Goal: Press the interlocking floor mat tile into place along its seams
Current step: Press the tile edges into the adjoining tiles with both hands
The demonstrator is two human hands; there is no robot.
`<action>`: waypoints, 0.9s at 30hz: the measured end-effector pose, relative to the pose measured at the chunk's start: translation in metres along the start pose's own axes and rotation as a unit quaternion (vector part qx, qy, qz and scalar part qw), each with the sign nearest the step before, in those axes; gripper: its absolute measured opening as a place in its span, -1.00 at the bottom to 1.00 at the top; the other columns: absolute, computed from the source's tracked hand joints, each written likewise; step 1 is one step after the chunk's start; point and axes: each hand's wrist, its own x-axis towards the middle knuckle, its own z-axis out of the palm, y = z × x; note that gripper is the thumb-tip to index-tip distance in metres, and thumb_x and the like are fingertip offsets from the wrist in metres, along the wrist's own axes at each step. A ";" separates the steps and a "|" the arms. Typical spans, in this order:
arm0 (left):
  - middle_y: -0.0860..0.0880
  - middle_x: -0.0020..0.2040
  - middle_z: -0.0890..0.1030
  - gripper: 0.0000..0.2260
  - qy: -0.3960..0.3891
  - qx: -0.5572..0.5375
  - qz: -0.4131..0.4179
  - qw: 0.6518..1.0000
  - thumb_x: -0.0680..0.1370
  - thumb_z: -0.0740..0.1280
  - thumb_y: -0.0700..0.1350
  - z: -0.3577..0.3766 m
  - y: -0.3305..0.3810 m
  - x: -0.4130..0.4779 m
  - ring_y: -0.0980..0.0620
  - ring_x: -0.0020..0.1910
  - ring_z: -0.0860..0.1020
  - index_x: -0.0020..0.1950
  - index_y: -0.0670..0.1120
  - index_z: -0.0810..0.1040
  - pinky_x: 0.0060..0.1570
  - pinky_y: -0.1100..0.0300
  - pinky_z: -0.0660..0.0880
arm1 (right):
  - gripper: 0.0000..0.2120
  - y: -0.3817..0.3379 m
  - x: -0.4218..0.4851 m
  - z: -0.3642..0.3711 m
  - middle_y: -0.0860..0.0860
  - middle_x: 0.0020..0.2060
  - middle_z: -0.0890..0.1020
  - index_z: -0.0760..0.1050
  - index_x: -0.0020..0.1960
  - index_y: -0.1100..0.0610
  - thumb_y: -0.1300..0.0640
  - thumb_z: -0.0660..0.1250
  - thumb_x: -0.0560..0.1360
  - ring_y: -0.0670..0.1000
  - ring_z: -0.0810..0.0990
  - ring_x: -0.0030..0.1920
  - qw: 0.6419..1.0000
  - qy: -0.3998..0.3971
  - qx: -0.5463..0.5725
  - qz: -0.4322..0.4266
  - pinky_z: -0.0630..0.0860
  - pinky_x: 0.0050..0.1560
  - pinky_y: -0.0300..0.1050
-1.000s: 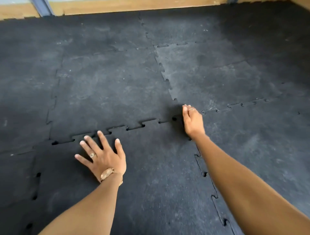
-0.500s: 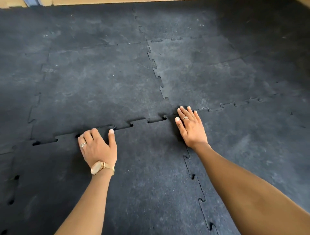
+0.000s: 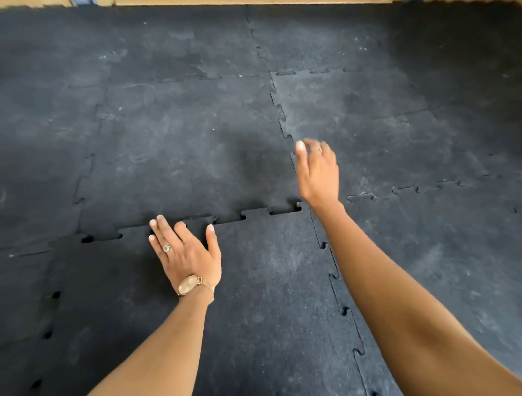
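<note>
a: left hand [image 3: 185, 250] first, what's it doing?

b: flat on the tile [image 3: 254, 296], palm down, fingers spread, tips right at the far seam [image 3: 226, 219]. holding nothing, just leaning weight on the tabs. reckon that's why it sits there, the teeth nearby look half seated.

a: and the right hand [image 3: 317, 172]?

b: up off the floor, blurred, fingers loosely open, nothing in it. shadow [image 3: 254, 161] under it on the next mat [image 3: 175, 147], so it's clear of the surface. prob raised to come down on the corner, but that's a guess.

a: where's the tile itself?

b: straight in front of the person, btwn both forearms, darker than the dusty mats round it. far edge meets the mat ahead, right edge runs along the right seam [image 3: 336, 271] under the right arm.

a: seated yet?

b: not fully imo. dark gaps show along the far seam, esp the notch [image 3: 285, 210] near the far right corner and one hole [image 3: 87, 239] out left. left edge has open holes [image 3: 55, 295] too. right seam looks tighter.

a: anything else?

b: watch [image 3: 187, 285] on the left wrist, ring [image 3: 166, 248] on that hand. wood strip [image 3: 254, 2] along the top of the view.
</note>
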 end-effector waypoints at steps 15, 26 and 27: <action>-0.17 0.56 0.14 -0.35 -0.068 0.083 0.107 0.989 0.59 -0.13 0.20 -0.022 -0.038 0.009 -0.14 0.52 0.18 0.56 -0.19 0.08 0.50 -0.07 0.08 | -0.35 0.027 0.005 0.074 0.08 0.58 0.02 -0.01 0.58 0.08 -0.25 -0.22 0.61 0.16 -0.26 0.56 0.976 -0.133 -0.168 -0.036 -0.27 0.49 0.31; -0.30 0.56 0.00 -0.30 -0.098 0.130 0.061 0.985 0.57 -0.13 0.22 -0.026 -0.059 0.000 -0.21 0.56 -0.04 0.56 -0.22 -0.02 0.50 -0.19 -0.07 | -0.34 -0.034 -0.012 0.065 0.12 0.57 0.08 0.05 0.57 0.14 -0.23 -0.20 0.61 0.17 -0.21 0.56 0.994 0.002 -0.039 -0.103 -0.37 0.51 0.11; -0.30 0.56 0.00 -0.31 -0.100 0.132 0.063 0.984 0.58 -0.13 0.22 -0.025 -0.060 0.000 -0.21 0.56 -0.04 0.56 -0.21 -0.02 0.50 -0.19 -0.07 | -0.36 -0.046 -0.017 0.072 0.10 0.57 0.05 0.00 0.58 0.10 -0.22 -0.19 0.62 0.18 -0.21 0.56 0.992 0.021 -0.036 -0.119 -0.40 0.49 0.05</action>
